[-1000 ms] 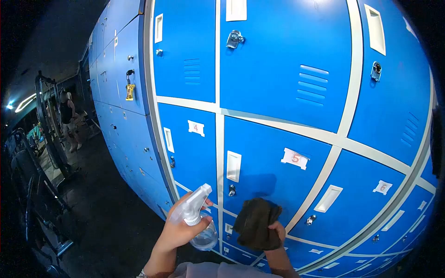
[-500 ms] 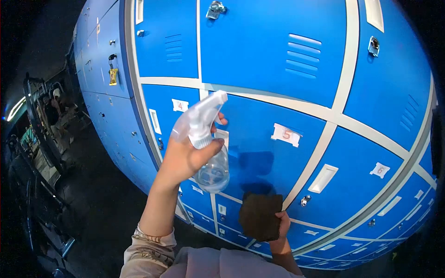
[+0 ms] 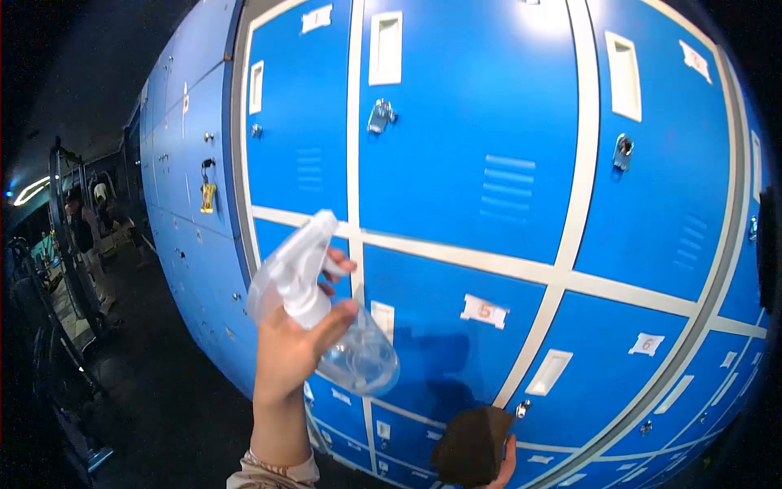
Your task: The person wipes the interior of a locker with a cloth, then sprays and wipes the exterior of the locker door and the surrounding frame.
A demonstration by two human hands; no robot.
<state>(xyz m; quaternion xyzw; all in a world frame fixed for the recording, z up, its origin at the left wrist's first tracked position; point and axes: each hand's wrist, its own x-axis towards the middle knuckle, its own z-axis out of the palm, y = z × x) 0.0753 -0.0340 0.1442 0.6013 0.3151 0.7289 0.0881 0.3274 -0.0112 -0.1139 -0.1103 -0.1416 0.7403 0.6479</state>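
Note:
My left hand (image 3: 285,354) is wrapped around the neck of a clear plastic spray bottle (image 3: 362,354), fingers by the trigger and thumb across the front. The bottle tilts, its white sprayer head (image 3: 297,265) pointing up and right, and a little clear liquid shows inside. Low in the view, my right hand (image 3: 507,466) grips a folded dark brown cloth (image 3: 472,447), which hides most of the fingers. Both hands are in front of a blue locker door (image 3: 440,285) with a paper label reading 5 (image 3: 485,311). Shadows fall on that door.
More blue lockers with pale frames surround it, including the door labelled 6 (image 3: 599,359). Metal latches (image 3: 380,116) stick out from several doors. At left, another locker bank (image 3: 191,147) carries a yellow tag (image 3: 208,198). Gym equipment (image 3: 69,244) and a person (image 3: 81,224) are farther back.
The view has tilted up, so more of the upper lockers shows. The spray bottle leans over more and sits farther left and lower; the cloth and right hand are lower in view.

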